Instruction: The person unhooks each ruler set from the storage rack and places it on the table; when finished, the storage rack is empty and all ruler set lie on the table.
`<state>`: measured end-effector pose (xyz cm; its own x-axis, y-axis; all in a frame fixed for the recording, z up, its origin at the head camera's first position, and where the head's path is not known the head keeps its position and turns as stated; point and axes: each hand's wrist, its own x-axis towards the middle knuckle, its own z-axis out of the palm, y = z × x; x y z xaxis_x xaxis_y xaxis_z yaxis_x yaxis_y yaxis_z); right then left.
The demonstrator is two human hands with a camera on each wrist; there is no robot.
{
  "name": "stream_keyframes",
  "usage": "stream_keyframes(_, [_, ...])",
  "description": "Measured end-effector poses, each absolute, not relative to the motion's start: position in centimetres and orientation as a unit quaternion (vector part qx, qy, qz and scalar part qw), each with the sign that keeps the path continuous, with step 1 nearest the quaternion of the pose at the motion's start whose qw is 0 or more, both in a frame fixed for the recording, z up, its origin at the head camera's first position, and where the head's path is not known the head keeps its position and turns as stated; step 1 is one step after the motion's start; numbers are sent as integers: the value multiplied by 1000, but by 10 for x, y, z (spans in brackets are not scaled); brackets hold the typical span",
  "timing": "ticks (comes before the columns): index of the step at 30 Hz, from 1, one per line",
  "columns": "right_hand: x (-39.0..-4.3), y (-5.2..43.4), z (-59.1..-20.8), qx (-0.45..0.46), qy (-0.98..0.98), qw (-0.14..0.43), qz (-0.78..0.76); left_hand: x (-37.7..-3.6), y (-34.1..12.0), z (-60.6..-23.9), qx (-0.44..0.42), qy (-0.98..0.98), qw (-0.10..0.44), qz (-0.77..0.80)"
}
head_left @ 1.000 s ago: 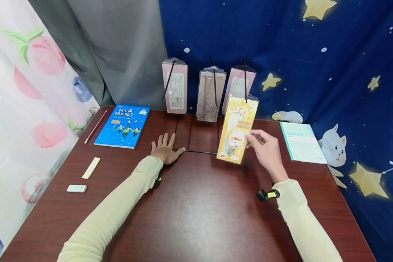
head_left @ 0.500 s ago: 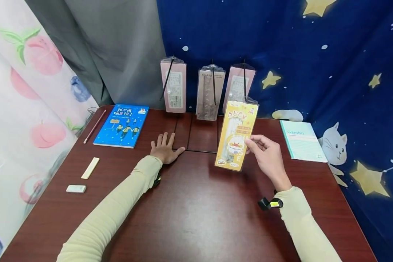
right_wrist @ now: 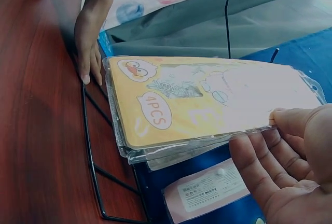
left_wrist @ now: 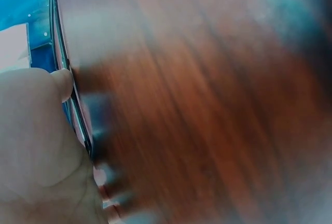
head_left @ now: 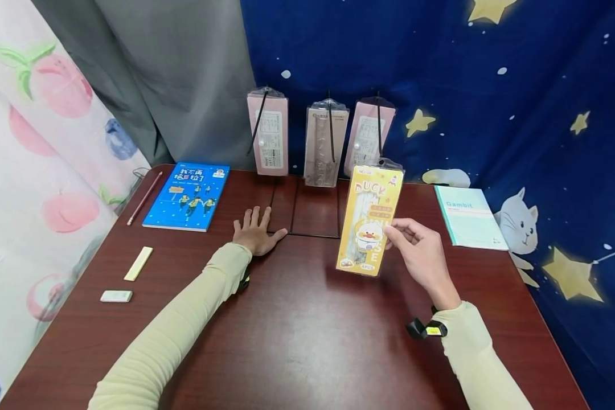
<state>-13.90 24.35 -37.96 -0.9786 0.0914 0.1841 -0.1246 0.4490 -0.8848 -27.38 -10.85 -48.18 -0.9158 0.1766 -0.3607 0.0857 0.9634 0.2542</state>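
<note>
My right hand (head_left: 407, 239) pinches the right edge of a yellow duck-print stationery pack (head_left: 369, 219) and holds it upright above the dark red table (head_left: 307, 330). In the right wrist view the same yellow pack (right_wrist: 207, 102) shows a duck and "4PCS", with my fingers (right_wrist: 270, 167) curled under its edge. My left hand (head_left: 256, 230) lies flat on the table, fingers spread, beside a black wire rack base (head_left: 307, 208). The left wrist view is blurred; my left hand (left_wrist: 36, 146) is pressed on the wood.
Three pink and clear packs (head_left: 330, 142) hang on black rack pegs at the back. A blue book (head_left: 187, 196) and a red pencil (head_left: 143, 197) lie back left, a pale ruler piece (head_left: 138, 263) and white eraser (head_left: 115, 296) left, a teal notebook (head_left: 468, 217) right.
My right hand has drawn the yellow pack away from the rack peg, towards me and slightly down. The left hand has stayed flat on the table.
</note>
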Motion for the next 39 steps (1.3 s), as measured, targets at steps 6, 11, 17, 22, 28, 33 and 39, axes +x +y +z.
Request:
stream_keyframes(6, [-118,253,-384,-20,-858,92,504,-263,-105,-468,64,973,185,122])
stream_keyframes(11, [-102,271,-392,-59,-869,91,482,-264,-104,-469,69,973,182,124])
stream_keyframes(17, [-94,299,-397,-116,-889,71,436,-274,-109,-481,64,971,197,119])
stream_keyframes(22, [-89,325,-402,-171,-895,42,410,-280,-113,-487,62,968,207,123])
stream_keyframes(28, [-84,352,-417,-237,-892,0,384,-274,-112,-481,61,970,201,124])
stream_keyframes(33, [-76,374,-429,-265,-889,-27,372,-267,-110,-475,63,969,195,135])
stream_keyframes(39, [-70,399,-439,-271,-891,-38,363,-272,-108,-482,71,969,197,128])
